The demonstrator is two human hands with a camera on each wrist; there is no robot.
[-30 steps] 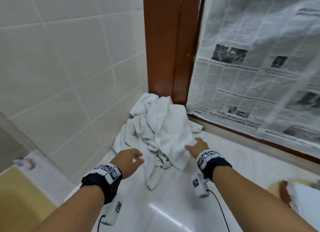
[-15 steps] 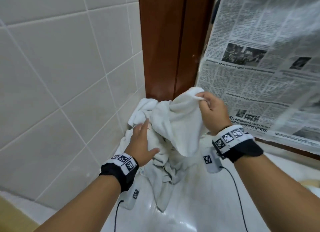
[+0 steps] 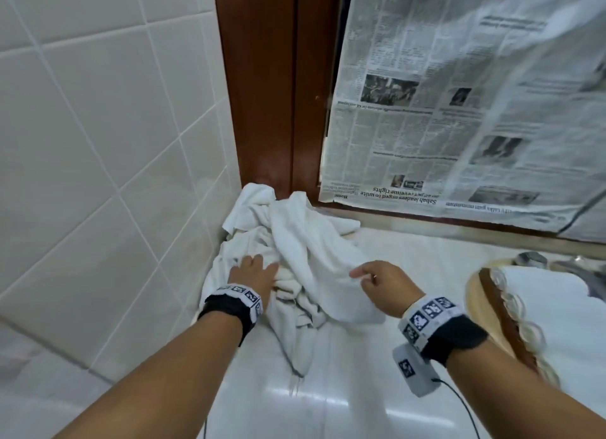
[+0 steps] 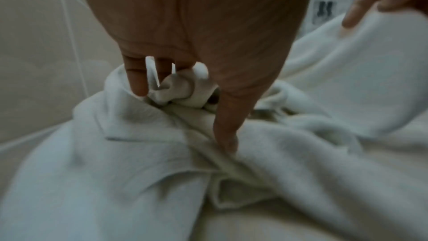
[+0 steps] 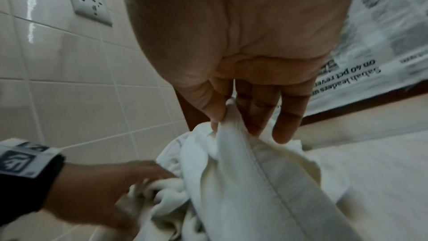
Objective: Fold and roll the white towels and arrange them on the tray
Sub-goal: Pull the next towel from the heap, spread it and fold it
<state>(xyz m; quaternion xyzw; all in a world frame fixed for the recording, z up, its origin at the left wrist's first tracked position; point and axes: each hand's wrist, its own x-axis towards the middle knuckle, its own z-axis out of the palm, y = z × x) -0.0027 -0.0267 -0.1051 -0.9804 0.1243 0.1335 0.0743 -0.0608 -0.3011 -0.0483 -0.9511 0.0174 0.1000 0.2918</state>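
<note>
Our right hand [image 3: 383, 287] pinches a hemmed towel [image 3: 314, 268] edge between thumb and fingers [image 5: 287, 116], the grip closed on the cloth and raised off the bench [image 3: 344, 406]. Our left hand [image 3: 252, 274] presses flat, fingers straight, on the towel pile [image 3: 249, 238] in the far corner by the tiled wall [image 3: 98, 143]. The tray [image 3: 501, 310] carries white towels at right.

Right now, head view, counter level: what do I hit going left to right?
Tiled wall → left hand pressing on the towel pile → right hand pinching a towel edge → tray with folded white towels at the right edge.
</note>
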